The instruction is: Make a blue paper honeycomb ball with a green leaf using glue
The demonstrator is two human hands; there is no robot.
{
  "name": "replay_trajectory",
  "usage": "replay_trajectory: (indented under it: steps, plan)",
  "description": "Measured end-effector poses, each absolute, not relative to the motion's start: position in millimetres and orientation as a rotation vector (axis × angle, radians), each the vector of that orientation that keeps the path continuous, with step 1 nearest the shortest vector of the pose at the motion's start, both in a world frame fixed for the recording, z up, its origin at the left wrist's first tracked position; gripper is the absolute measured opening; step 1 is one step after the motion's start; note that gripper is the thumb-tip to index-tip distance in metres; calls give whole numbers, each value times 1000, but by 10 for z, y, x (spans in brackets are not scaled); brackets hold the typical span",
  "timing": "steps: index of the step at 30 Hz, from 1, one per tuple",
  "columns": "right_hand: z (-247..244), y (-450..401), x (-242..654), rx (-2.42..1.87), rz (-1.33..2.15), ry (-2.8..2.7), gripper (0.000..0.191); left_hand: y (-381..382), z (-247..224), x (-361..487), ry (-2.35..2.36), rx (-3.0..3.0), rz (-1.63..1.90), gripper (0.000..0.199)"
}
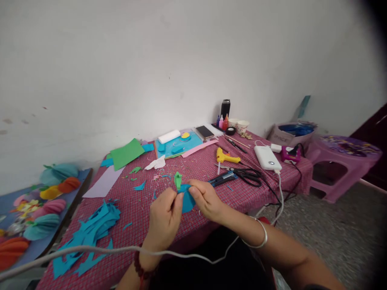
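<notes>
Between my two hands is a blue paper piece (188, 202) with a curled green paper strip (177, 180) standing up from its top. My left hand (165, 215) is closed, its thumb and fingers pinching the left side of the blue paper. My right hand (208, 200) pinches the upper right side of it. The fingers cover part of the paper, so its full shape is hidden. Just beyond my right hand lie a blue box cutter (223, 178) and black-handled scissors (249, 176). A yellow glue gun (226, 156) rests behind them.
Blue paper scraps (96, 225) are heaped on the left of the checked tablecloth (133, 221). Green paper (127, 154) lies farther back. A white power bank (267, 157) sits at the right. A white cable (181, 253) crosses in front of me. Paper ornaments (45, 225) fill a blue board.
</notes>
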State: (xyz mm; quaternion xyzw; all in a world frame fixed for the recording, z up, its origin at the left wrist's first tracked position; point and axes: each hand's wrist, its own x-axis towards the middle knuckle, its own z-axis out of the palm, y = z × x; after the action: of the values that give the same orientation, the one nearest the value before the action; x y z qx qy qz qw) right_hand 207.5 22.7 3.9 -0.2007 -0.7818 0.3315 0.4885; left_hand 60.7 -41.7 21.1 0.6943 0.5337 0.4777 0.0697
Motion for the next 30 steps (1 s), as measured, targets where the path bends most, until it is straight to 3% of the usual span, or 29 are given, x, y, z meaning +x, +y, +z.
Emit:
replay_trajectory:
  steps: [6, 15, 22, 26, 28, 30]
  plan:
    - [33, 199, 2211, -620, 888, -1825, 39, -334, 245, 663, 1113, 1145, 1860, 40]
    - [-88, 333, 2172, -741, 1670, -1406, 40, -229, 106, 769, 1225, 1178, 1170, 31]
    - [-151, 344, 2218, -730, 2048, -1224, 32, -128, -8, 859, 1316, 1052, 1173, 33]
    - [-177, 356, 2245, -690, 2207, -1188, 30, -274, 6, 754, 1477, 1405, 1334, 43]
    - [-182, 380, 2242, -647, 2312, -1178, 35, -355, 48, 656, 1649, 1866, 1515, 33]
    - [-184, 395, 2223, -604, 2400, -1185, 37, -386, 96, 561, 1621, 2254, 1605, 7]
